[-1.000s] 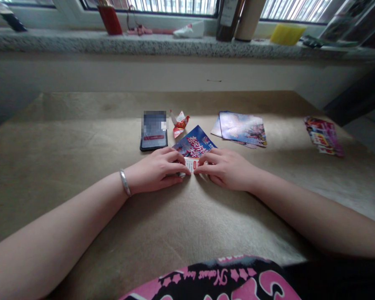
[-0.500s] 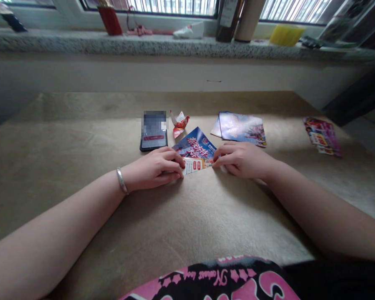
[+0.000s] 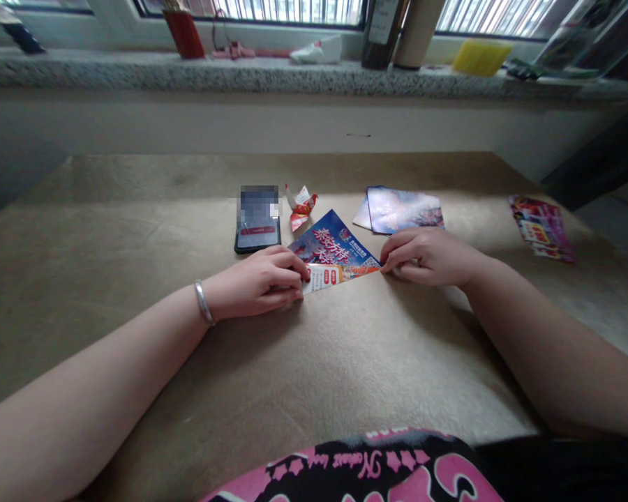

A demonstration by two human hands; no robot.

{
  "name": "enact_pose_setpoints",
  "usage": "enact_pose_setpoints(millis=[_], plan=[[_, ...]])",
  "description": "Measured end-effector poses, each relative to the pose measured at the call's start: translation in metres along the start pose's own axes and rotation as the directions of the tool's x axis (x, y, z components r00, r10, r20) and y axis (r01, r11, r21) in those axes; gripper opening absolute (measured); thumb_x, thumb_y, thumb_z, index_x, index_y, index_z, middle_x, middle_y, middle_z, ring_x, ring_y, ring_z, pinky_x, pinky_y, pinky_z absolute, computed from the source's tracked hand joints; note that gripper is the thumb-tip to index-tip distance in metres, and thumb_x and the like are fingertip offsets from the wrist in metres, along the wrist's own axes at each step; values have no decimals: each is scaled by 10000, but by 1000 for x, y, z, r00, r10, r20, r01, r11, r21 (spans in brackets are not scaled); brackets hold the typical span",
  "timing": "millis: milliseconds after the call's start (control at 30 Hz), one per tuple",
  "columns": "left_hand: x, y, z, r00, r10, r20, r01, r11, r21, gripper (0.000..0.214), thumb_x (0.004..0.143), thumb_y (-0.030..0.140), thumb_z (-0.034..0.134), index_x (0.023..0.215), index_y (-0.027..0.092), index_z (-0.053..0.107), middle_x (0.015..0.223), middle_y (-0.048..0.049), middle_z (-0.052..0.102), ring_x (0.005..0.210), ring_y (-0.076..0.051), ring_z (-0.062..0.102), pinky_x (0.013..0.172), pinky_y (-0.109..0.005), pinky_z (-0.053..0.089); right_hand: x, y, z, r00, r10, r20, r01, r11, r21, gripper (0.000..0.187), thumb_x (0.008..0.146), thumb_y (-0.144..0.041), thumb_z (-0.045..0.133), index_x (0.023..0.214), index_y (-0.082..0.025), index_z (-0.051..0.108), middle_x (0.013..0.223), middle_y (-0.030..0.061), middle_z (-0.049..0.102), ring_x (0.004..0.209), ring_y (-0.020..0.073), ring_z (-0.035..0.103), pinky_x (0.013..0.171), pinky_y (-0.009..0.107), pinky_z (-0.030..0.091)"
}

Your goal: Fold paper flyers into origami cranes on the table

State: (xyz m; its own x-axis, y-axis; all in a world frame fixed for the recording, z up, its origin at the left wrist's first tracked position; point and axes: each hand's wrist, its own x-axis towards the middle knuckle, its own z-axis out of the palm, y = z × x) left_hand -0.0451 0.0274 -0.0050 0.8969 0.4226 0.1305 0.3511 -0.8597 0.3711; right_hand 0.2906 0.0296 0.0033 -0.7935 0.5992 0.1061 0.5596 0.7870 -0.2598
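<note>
A printed paper flyer (image 3: 335, 252), blue with red and white lettering, lies folded into a triangle on the table. Its straight folded edge faces me and its point faces away. My left hand (image 3: 264, 282), a silver bangle at the wrist, is closed over the left corner, thumb and fingers pressing it down and hiding that corner. At the right corner, the fingertips of my right hand (image 3: 429, 256) pinch the paper's tip. Just beyond the flyer stands a red and white origami crane (image 3: 301, 206). A phone (image 3: 258, 219) lies beyond my left hand.
Blue-purple flyers (image 3: 404, 209) lie beyond my right hand, partly covered by it. Several pink-red printed papers (image 3: 541, 229) sit at the table's right side. Behind the table (image 3: 314, 376), a stone windowsill (image 3: 272, 75) carries bottles, a red holder and a yellow block.
My right hand has slid rightward along the folded edge to the flyer's right corner, uncovering more of the print. My left hand stays on the left corner.
</note>
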Motion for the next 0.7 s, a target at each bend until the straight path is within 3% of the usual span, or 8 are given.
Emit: enact_pose_setpoints(millis=[367, 467, 567, 700], plan=[[-2, 0, 4, 1000, -28, -11, 28, 1000, 0, 188, 901, 284, 489, 842, 181, 634, 1090, -64, 594, 1003, -181, 509, 921, -352, 411, -2, 9, -1, 1000, 14, 27, -16, 995, 101, 263, 776, -173, 486, 827, -213, 740, 968, 37, 699, 806, 145, 634, 752, 285, 478], [-2, 3, 7, 999, -42, -22, 43, 997, 63, 164, 893, 277, 490, 914, 179, 620, 1059, -69, 593, 986, -186, 510, 915, -353, 424, -1, 13, 2, 1000, 21, 10, -22, 987, 162, 275, 757, -155, 462, 796, -209, 729, 954, 41, 697, 820, 155, 636, 786, 305, 484], [0, 7, 10, 998, -39, -51, 48, 981, 190, 276, 870, 269, 512, 1116, 164, 580, 1085, -98, 584, 1003, -217, 506, 913, -384, 445, 1, 14, 7, 993, 113, -39, -102, 973, 206, 263, 744, -130, 447, 763, -206, 698, 890, 38, 696, 806, 161, 629, 791, 319, 484], [2, 10, 13, 997, -19, -71, 39, 958, 283, 358, 879, 241, 497, 1229, 186, 546, 1213, -117, 537, 1088, -238, 491, 960, -421, 445, 4, 8, 16, 935, 293, -198, -257, 948, 185, 230, 757, -135, 445, 775, -206, 662, 779, 23, 660, 714, 150, 600, 689, 304, 468]])
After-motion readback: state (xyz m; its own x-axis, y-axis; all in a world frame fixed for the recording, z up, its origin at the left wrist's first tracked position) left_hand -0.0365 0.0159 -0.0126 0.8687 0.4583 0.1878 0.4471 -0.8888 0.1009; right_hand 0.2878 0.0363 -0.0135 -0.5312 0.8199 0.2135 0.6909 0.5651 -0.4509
